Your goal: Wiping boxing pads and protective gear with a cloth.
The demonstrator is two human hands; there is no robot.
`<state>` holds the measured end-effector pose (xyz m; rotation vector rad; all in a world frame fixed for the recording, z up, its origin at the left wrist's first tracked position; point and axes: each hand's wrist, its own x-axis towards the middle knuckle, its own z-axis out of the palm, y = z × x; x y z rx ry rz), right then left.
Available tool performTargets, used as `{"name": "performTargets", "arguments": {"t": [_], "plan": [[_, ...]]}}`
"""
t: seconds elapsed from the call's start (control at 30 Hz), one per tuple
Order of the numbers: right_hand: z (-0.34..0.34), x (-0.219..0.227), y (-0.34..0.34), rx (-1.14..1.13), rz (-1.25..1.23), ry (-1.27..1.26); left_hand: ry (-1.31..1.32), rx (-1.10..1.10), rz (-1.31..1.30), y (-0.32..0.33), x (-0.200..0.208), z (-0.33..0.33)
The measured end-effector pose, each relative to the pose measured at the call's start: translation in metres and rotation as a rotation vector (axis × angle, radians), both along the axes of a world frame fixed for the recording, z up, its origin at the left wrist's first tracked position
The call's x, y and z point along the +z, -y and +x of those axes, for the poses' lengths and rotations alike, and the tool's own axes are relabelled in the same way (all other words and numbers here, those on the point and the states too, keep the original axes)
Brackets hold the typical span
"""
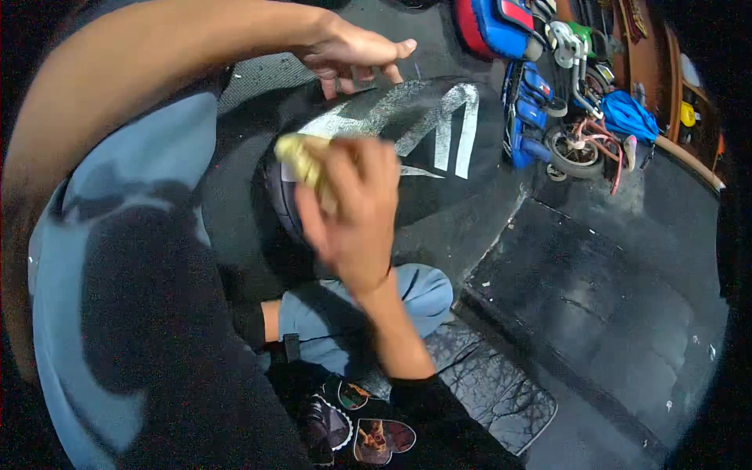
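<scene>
A black padded shield (419, 145) with worn white printed markings lies on the dark floor in front of me. My right hand (352, 200), smeared by motion, is closed round a crumpled yellow cloth (301, 157) on the pad's left part, over the white print. My left hand (356, 59) is at the pad's far edge, thumb stretched out and fingers apart, with the fingertips pointing down onto or beside the edge. Whether those fingertips press on the pad, I cannot tell.
Blue and red pads (509, 27) and blue padded gear (533, 110) stand at the back right. Beside them are a small pink bicycle (599, 149) and a blue bag (630, 116). A black mat (595, 290) covers the floor to the right. My bent legs (415, 294) are close to the pad.
</scene>
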<state>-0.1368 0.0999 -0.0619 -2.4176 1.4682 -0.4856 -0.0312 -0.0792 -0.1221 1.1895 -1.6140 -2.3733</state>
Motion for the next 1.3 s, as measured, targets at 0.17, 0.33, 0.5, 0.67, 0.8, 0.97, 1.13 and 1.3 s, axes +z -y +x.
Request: {"name": "performTargets", "arguments": {"t": [0.17,0.33,0.5,0.67,0.8,0.97,1.13,1.3], "plan": [[-0.014,0.002,-0.068,0.179,0.177,-0.009,0.019,-0.188,-0.16,0.005,0.003,-0.008],[-0.053,0.033,-0.02,-0.233,-0.083,0.207,0.068,-0.269,-0.362,-0.007,0.012,-0.005],[-0.104,0.0,0.047,-0.609,-0.2,0.012,0.062,-0.273,-0.381,0.005,-0.004,-0.016],[-0.027,-0.019,0.001,-0.396,-0.169,-0.035,-0.051,-0.432,-0.325,0.009,0.011,0.011],[-0.017,-0.004,-0.045,-0.24,0.099,0.164,-0.078,-0.533,-0.295,0.017,0.008,0.001],[-0.063,0.012,-0.039,-0.202,0.165,0.284,-0.031,-0.479,-0.346,0.013,0.008,0.008],[-0.213,0.028,0.055,-0.542,-0.334,-0.071,0.06,-0.46,-0.333,0.012,0.012,0.002],[-0.203,-0.009,0.073,-0.507,-0.368,-0.246,0.116,-0.583,-0.341,0.021,0.016,-0.003]]}}
